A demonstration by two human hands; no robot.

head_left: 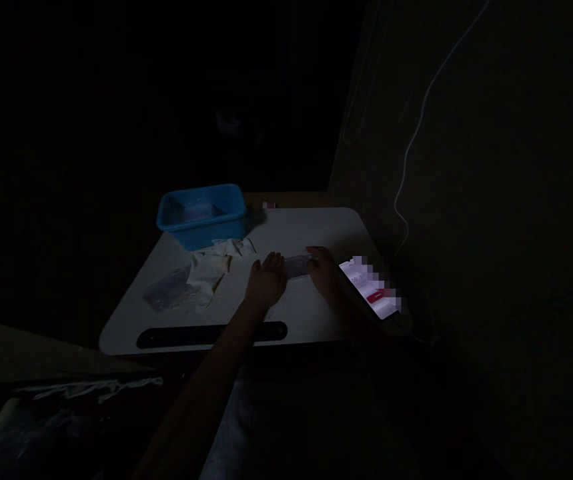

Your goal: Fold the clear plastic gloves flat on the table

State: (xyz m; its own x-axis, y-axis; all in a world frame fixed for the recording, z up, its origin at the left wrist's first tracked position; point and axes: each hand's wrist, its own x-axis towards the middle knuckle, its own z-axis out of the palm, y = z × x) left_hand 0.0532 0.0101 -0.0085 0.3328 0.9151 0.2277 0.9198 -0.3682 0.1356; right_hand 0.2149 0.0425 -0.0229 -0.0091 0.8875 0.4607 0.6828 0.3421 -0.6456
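Left hand (268, 276), fingers loosely extended, touches the left end of the clear packet (296, 267). Right hand (321, 268) touches its right; finger grip unclear.

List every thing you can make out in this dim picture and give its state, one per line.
Left hand: palm down, at the clear packet's left edge
Right hand: fingers bent, at its right edge
Clear packet: lying between the hands
Blue basin: upright, uncovered
White wrapping: crumpled
Clear plastic: lying beside the wrapping
Phone: screen lit, partly pixelated
White cable: hanging, curved
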